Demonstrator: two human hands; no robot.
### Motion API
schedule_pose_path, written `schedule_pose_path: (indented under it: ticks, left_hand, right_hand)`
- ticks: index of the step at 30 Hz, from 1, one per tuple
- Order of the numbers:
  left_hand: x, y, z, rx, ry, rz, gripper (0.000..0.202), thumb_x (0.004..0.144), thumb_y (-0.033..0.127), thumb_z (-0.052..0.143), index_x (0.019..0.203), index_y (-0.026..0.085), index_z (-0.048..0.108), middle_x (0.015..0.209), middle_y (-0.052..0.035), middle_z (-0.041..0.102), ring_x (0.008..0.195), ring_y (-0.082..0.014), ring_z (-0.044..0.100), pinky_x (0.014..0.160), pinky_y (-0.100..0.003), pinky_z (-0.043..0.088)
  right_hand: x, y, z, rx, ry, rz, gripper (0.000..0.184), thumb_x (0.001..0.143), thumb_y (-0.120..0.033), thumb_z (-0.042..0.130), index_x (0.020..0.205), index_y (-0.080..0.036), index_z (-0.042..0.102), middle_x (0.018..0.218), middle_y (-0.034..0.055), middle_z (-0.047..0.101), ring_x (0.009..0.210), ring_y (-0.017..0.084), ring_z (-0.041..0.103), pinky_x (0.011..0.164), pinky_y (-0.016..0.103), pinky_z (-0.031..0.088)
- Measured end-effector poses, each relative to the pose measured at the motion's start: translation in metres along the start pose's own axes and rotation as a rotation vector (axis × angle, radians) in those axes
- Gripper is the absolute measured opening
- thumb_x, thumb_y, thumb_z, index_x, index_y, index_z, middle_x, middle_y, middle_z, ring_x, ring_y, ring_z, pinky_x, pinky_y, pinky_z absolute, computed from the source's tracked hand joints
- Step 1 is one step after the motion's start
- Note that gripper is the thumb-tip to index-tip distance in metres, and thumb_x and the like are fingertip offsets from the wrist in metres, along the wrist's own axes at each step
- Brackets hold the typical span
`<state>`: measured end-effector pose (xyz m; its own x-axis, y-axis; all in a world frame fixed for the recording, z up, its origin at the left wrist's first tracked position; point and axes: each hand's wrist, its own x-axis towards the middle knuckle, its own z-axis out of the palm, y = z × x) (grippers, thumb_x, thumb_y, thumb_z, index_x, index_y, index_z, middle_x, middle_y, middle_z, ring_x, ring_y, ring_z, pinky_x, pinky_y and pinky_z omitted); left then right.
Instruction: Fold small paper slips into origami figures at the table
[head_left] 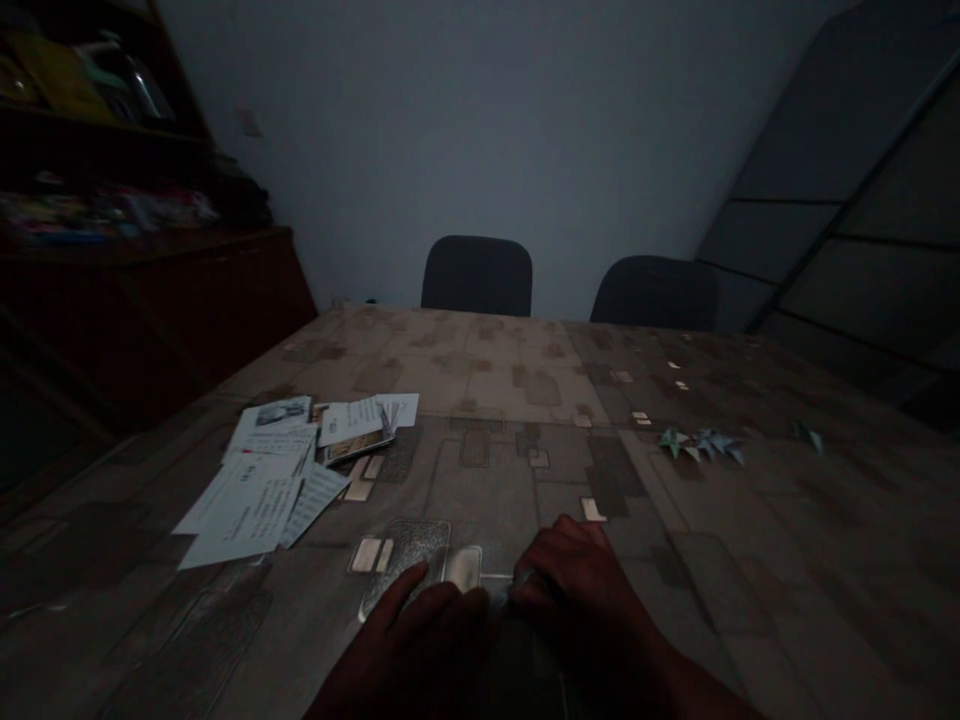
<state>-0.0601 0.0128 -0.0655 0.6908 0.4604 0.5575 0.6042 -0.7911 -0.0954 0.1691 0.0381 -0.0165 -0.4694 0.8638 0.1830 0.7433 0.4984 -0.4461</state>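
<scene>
My left hand point(424, 625) is low in the middle of the view, its fingers bent and close to the tabletop. Just to its right, my right hand point(574, 575) is closed, with the fingers curled and the thumb side toward the left hand. Between the fingertips of both hands is a small greyish piece of paper point(498, 598), pinched near the table surface. Its shape is mostly covered by the fingers, and the light is dim. Several small folded paper figures point(709, 444) lie to the right, with another folded paper figure point(808, 436) farther right.
Printed sheets point(251, 500) and a stack of smaller papers point(352, 425) lie at the left of the table with a patterned cloth point(480, 360). Two dark chairs point(477, 275) stand at the far edge. A loaded cabinet point(150, 290) is on the left.
</scene>
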Motion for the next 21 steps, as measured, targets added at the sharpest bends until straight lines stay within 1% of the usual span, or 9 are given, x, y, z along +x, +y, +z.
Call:
schedule_pose_path:
  ticks: [2, 6, 10, 11, 14, 16, 18, 20, 21]
  left_hand:
    - [-0.006, -0.002, 0.003, 0.02, -0.025, 0.029, 0.024, 0.094, 0.031, 0.06, 0.117, 0.024, 0.065, 0.112, 0.0027, 0.069, 0.103, -0.0174, 0.055, 0.116, -0.04, 0.02]
    - [-0.011, -0.004, 0.007, 0.011, 0.022, 0.045, 0.028, 0.093, 0.03, 0.061, 0.12, 0.024, 0.064, 0.116, 0.0014, 0.067, 0.107, -0.0182, 0.055, 0.116, -0.042, 0.025]
    - [0.0, -0.001, 0.003, -0.031, 0.022, 0.01, 0.022, 0.099, 0.02, 0.05, 0.115, 0.022, 0.065, 0.115, 0.0035, 0.07, 0.103, -0.0157, 0.058, 0.116, -0.039, 0.027]
    - [0.003, -0.001, 0.003, -0.066, 0.1, 0.002, 0.023, 0.1, 0.02, 0.046, 0.113, 0.022, 0.065, 0.108, 0.0045, 0.072, 0.097, -0.0143, 0.06, 0.115, -0.037, 0.028]
    - [0.006, -0.002, 0.007, -0.127, 0.099, 0.006, 0.029, 0.102, 0.017, 0.041, 0.125, 0.016, 0.058, 0.11, 0.0021, 0.073, 0.102, -0.0127, 0.06, 0.119, -0.036, 0.022]
    - [0.005, -0.003, 0.012, -0.134, 0.086, 0.034, 0.029, 0.101, 0.015, 0.043, 0.126, 0.015, 0.057, 0.112, 0.0017, 0.072, 0.104, -0.0119, 0.06, 0.121, -0.035, 0.017]
    - [0.006, -0.004, 0.017, -0.12, 0.121, 0.044, 0.026, 0.1, 0.014, 0.045, 0.121, 0.014, 0.06, 0.107, 0.0015, 0.073, 0.1, -0.0115, 0.062, 0.12, -0.034, 0.019]
    - [0.012, -0.004, 0.017, -0.12, 0.159, 0.035, 0.021, 0.1, 0.015, 0.047, 0.114, 0.016, 0.063, 0.099, 0.0025, 0.074, 0.093, -0.011, 0.064, 0.118, -0.032, 0.023]
    - [0.016, -0.004, 0.016, -0.13, 0.163, 0.024, 0.019, 0.1, 0.016, 0.048, 0.11, 0.017, 0.064, 0.095, 0.0035, 0.074, 0.089, -0.0105, 0.064, 0.118, -0.031, 0.023]
  right_hand:
    - [-0.001, 0.002, 0.003, -0.022, 0.017, -0.011, 0.015, 0.086, -0.024, 0.071, 0.076, -0.02, 0.061, 0.075, -0.0013, 0.066, 0.08, 0.02, 0.057, 0.073, 0.033, 0.032]
    - [-0.004, 0.005, 0.005, -0.044, 0.095, 0.008, 0.011, 0.084, -0.019, 0.071, 0.087, -0.02, 0.06, 0.084, 0.0003, 0.066, 0.082, 0.021, 0.056, 0.076, 0.033, 0.035]
    - [-0.006, 0.006, 0.002, -0.012, 0.126, 0.052, 0.026, 0.079, -0.013, 0.072, 0.1, -0.021, 0.058, 0.092, 0.0013, 0.067, 0.085, 0.023, 0.058, 0.078, 0.035, 0.037]
    - [-0.006, 0.006, 0.002, -0.013, 0.13, 0.063, 0.028, 0.079, -0.01, 0.07, 0.101, -0.021, 0.057, 0.091, 0.0012, 0.067, 0.085, 0.023, 0.058, 0.078, 0.036, 0.038]
    - [-0.007, 0.005, 0.003, -0.038, 0.151, 0.115, 0.033, 0.078, -0.005, 0.067, 0.105, -0.022, 0.057, 0.086, 0.0009, 0.066, 0.083, 0.023, 0.057, 0.077, 0.036, 0.038]
    - [-0.007, 0.006, 0.004, -0.051, 0.187, 0.151, 0.035, 0.078, -0.005, 0.068, 0.106, -0.023, 0.058, 0.087, 0.0016, 0.066, 0.084, 0.025, 0.056, 0.077, 0.036, 0.039]
    - [-0.008, 0.008, 0.002, -0.041, 0.223, 0.169, 0.032, 0.079, -0.005, 0.067, 0.104, -0.023, 0.059, 0.091, 0.0023, 0.066, 0.086, 0.025, 0.056, 0.077, 0.035, 0.039]
    - [-0.009, 0.01, -0.003, -0.022, 0.243, 0.134, 0.021, 0.083, -0.005, 0.063, 0.094, -0.022, 0.061, 0.088, 0.0016, 0.066, 0.084, 0.022, 0.056, 0.076, 0.034, 0.038]
    - [-0.01, 0.01, -0.007, -0.021, 0.246, 0.08, 0.017, 0.085, -0.005, 0.061, 0.089, -0.022, 0.061, 0.085, 0.0011, 0.066, 0.082, 0.021, 0.056, 0.075, 0.034, 0.038]
